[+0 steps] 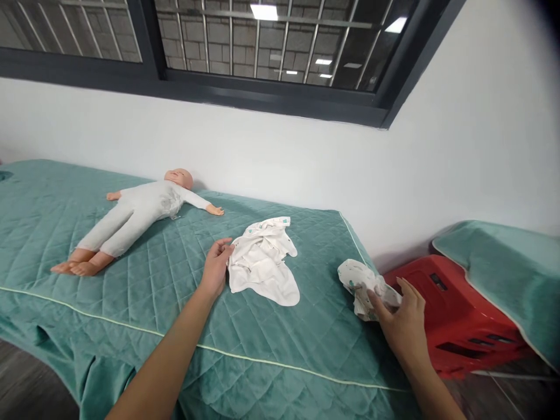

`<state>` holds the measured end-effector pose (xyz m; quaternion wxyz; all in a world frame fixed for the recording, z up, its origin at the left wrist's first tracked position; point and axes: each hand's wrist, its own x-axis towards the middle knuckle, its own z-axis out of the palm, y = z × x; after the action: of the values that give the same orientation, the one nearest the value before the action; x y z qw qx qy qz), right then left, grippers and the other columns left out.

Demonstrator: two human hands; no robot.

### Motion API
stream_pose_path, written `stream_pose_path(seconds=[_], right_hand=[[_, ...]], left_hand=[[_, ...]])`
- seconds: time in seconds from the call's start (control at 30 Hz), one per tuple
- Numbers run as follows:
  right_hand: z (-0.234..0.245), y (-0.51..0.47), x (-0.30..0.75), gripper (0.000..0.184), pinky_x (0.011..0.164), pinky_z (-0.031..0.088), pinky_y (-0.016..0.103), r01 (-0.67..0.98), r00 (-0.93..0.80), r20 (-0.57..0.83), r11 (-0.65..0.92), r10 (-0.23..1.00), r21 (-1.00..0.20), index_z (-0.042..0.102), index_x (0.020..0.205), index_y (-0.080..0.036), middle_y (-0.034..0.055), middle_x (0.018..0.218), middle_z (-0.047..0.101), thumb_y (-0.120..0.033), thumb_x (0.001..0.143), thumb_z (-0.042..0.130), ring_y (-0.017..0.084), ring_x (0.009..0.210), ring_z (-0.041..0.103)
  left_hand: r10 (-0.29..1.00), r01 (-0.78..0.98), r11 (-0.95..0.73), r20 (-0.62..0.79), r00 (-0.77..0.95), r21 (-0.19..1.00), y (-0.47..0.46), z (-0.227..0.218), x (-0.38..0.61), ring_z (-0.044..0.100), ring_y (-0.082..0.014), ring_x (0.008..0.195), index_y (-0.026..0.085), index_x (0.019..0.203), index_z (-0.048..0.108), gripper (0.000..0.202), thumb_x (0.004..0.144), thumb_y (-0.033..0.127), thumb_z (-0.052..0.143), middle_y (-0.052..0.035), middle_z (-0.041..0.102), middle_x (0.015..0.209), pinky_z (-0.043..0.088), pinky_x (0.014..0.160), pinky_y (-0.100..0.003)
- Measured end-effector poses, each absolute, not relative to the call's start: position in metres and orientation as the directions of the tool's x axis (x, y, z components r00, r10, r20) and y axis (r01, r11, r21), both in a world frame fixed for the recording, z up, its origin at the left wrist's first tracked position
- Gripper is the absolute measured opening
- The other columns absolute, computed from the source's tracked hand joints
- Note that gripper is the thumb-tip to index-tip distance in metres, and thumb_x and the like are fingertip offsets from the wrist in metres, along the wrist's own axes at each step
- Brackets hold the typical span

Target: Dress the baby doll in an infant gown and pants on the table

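A baby doll (131, 216) in a white bodysuit lies on its back on a teal quilted bed (65, 198), arms spread, at the far left. A crumpled white garment (262, 262) lies on the bed in the middle. My left hand (216, 268) rests at that garment's left edge, fingers curled on the cloth. My right hand (402, 326) is closed on a bunched white patterned cloth (361, 283) near the bed's right corner.
A red plastic stool (459, 315) stands in the gap to the right of the bed. A second teal-covered surface (503, 268) is at far right. A white wall and a dark-framed barred window run behind.
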<state>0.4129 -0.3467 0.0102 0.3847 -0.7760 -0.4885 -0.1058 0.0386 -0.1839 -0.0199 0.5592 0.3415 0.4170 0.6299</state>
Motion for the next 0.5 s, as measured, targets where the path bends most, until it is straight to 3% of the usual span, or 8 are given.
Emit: stream_pose_path(seconds=[0.1,0.2,0.33,0.5], right_hand=[[0.005,-0.353,0.414,0.083,0.103,0.041,0.051,0.691,0.624,0.389,-0.246,0.678,-0.680,0.052,0.133,-0.006,0.0242,0.131,0.054,-0.069,0.080,0.052,0.037,0.118,0.054],[-0.001,-0.358,0.410,0.079,0.103,0.042,0.048,0.640,0.646,0.336,-0.247,0.685,-0.727,0.051,0.134,-0.007,0.0218,0.129,0.055,-0.065,0.080,0.054,0.035,0.115,0.056],[-0.004,-0.361,0.405,0.080,0.107,0.038,0.053,0.737,0.603,0.443,-0.251,0.663,-0.628,0.048,0.136,-0.004,0.0244,0.133,0.053,-0.063,0.082,0.054,0.038,0.124,0.051],[-0.005,-0.379,0.376,0.066,0.110,0.034,0.057,0.937,0.337,0.708,-0.150,0.621,-0.315,0.046,0.139,-0.010,0.0246,0.145,0.044,-0.052,0.089,0.054,0.039,0.135,0.040]], left_hand=[[0.992,-0.409,-0.030,-0.023,-0.124,0.912,-0.189,-0.018,0.037,0.055,-0.0109,0.068,0.019,0.103,0.066,0.046,0.067,0.043,0.081,0.0007,0.064,0.083,0.039,0.062,-0.023],[0.993,-0.387,-0.029,-0.016,-0.113,0.922,-0.196,-0.018,0.035,0.054,-0.0107,0.069,0.020,0.102,0.066,0.044,0.068,0.044,0.080,0.0017,0.063,0.082,0.039,0.063,-0.023],[0.992,-0.354,-0.018,-0.026,-0.121,0.935,-0.206,-0.018,0.031,0.055,-0.0114,0.068,0.020,0.102,0.066,0.043,0.070,0.045,0.079,0.0014,0.063,0.081,0.040,0.063,-0.023],[0.970,-0.140,-0.144,0.112,-0.218,0.980,-0.227,-0.019,0.025,0.061,-0.0187,0.092,0.022,0.102,0.067,0.034,0.077,0.044,0.073,-0.0050,0.066,0.103,0.047,0.080,-0.029]])
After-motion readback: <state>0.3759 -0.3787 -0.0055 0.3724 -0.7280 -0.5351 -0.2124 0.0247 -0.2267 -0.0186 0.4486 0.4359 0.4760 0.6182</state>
